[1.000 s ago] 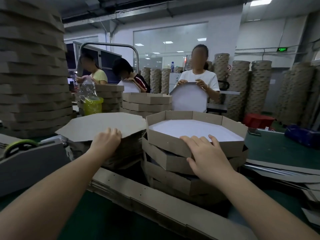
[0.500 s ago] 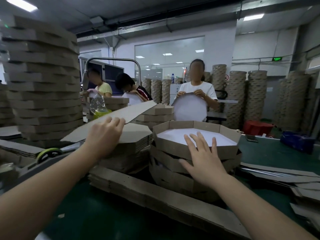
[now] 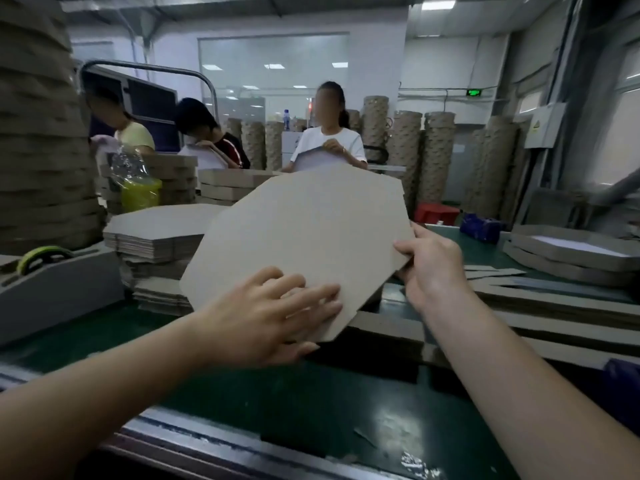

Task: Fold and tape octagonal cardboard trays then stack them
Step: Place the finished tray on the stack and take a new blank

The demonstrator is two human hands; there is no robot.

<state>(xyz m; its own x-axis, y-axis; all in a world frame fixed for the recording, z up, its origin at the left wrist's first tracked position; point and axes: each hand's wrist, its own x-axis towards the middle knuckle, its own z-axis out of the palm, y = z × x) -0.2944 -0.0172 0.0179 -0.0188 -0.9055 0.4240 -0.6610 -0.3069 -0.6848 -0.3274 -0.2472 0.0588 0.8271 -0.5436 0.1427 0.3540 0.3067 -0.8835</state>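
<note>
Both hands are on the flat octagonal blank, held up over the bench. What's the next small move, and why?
Probably lower the flat blank onto the green bench in front. It is unfolded and tilted in the air, the left hand holding its near edge, the right hand its right edge; folding the sides likely needs it flat.

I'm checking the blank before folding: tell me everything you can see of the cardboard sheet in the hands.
The sheet is a flat, unfolded octagon of plain grey-brown cardboard, matte, with straight cut edges; no tape shows. It is held above the green table, tilted, far edge raised. The left hand spreads its fingers on the upper face, thumb under the near edge; the right hand pinches the right corner.
</note>
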